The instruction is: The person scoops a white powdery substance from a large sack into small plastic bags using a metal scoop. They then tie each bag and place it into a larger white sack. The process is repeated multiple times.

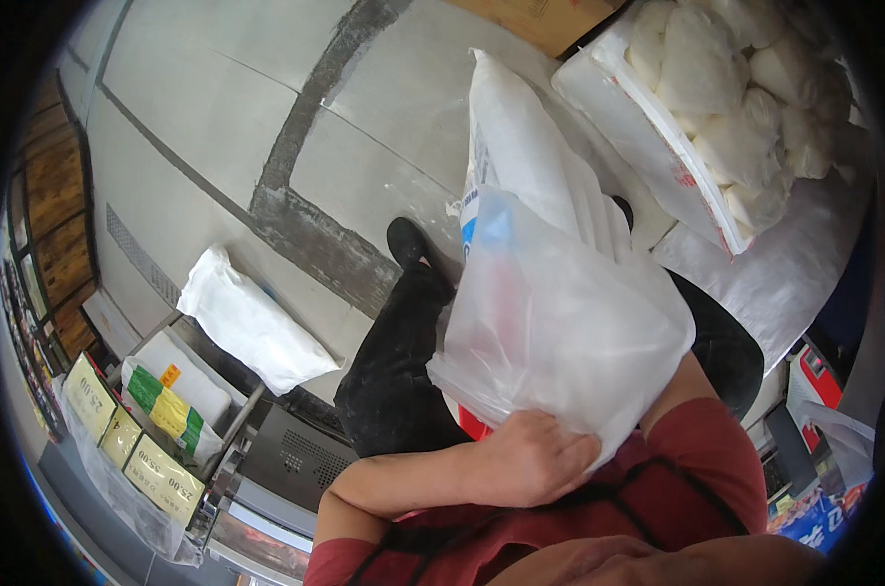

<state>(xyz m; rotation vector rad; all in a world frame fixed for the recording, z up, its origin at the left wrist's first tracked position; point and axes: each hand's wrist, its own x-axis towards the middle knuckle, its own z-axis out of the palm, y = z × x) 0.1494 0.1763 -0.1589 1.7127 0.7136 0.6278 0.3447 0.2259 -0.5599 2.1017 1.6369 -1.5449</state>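
My left hand (534,458) grips the gathered edge of a translucent plastic bag (559,308) in front of my torso. The bag spreads over my lap, and blurred red and blue patches show through it. My right forearm (680,388) passes behind the bag, which hides my right hand. Beyond the bag and partly covered by it stands a white sack (526,139) with blue print on its side. Part of a red object (473,425) shows between my legs, below the bag; its kind is unclear.
A white foam box (632,110) at upper right holds several clear bags of pale goods (698,80). To the left, a white package (259,322) lies beside a metal rack with price signs (160,480). A cardboard box (537,22) sits at the top. Patched grey floor (384,154) stretches ahead.
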